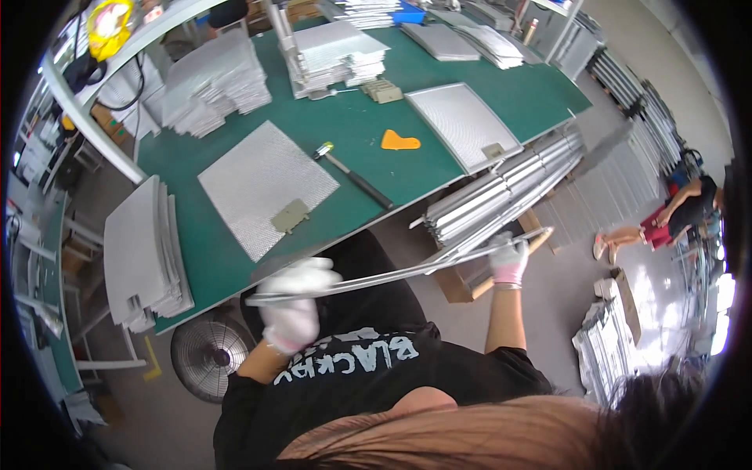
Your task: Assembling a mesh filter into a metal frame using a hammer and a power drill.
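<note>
A long, thin silver metal strip point(384, 276) crosses in front of my body, below the green table's near edge. My left hand point(296, 304), in a white glove and slightly blurred, is closed around its left end. Near the other end, my right hand point(509, 261), also gloved, is closed on the strip beside a bundle of metal profiles point(501, 188). On the table lie a silver mesh sheet point(262, 176) with a small greenish plate point(291, 216) on its corner, a hammer point(356, 178) and an orange scraper-like piece point(400, 141). A framed mesh panel point(462, 124) rests farther right.
Stacks of mesh sheets stand at the table's left point(145, 251) and back point(215, 82). A floor fan point(210, 356) is at my lower left. An open carton point(470, 282) sits under the profiles. Another person point(677, 211) is at the far right.
</note>
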Action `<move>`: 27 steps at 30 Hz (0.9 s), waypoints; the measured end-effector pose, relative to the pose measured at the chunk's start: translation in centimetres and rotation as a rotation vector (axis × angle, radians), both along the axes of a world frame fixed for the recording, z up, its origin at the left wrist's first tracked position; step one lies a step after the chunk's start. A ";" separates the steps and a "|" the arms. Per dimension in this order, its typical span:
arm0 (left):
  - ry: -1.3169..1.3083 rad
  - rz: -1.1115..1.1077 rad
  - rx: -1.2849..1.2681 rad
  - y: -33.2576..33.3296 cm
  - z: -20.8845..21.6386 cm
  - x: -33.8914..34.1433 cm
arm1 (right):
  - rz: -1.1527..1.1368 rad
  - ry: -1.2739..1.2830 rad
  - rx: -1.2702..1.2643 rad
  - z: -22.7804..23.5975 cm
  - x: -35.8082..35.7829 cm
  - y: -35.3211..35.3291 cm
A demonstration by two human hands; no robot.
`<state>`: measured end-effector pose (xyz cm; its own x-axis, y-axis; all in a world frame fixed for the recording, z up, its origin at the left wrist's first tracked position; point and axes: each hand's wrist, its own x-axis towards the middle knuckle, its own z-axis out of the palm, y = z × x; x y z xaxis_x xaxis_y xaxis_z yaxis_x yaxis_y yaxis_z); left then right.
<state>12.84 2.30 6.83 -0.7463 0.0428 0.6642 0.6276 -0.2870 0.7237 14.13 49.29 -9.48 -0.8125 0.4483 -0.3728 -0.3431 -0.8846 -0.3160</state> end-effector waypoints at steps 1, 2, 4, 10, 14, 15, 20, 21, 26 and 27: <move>-0.382 -0.154 0.703 -1.9 2.3 0.5 | -0.095 0.003 -0.002 0.1 0.9 2.1; 0.024 -0.027 0.572 -5.3 3.4 -1.0 | -0.198 0.009 0.058 1.8 1.2 2.8; 0.128 0.134 0.405 -13.4 4.6 -0.4 | -0.200 0.244 0.192 3.6 1.3 6.7; -0.325 0.467 0.066 -16.1 2.4 2.1 | -0.121 0.429 0.388 19.3 -4.4 -4.1; -0.478 0.453 0.053 -13.3 -2.1 0.7 | 0.029 0.174 0.360 23.0 -14.0 -17.1; -0.513 0.405 0.054 -12.8 -2.8 0.4 | 0.261 0.298 0.247 21.0 -17.0 -18.9; -0.659 0.446 -0.018 -11.3 -8.0 0.0 | 0.614 0.163 0.051 10.6 -25.5 -31.4; -0.702 0.486 -0.031 -11.0 -8.7 0.3 | 0.632 0.050 0.106 9.1 -26.1 -32.6; -0.272 1.100 -1.218 -9.0 -7.1 1.3 | 0.478 0.032 1.322 3.2 -26.4 -32.1; -0.210 1.023 -1.196 -8.0 -6.3 1.5 | 0.486 0.040 1.321 3.6 -25.5 -32.1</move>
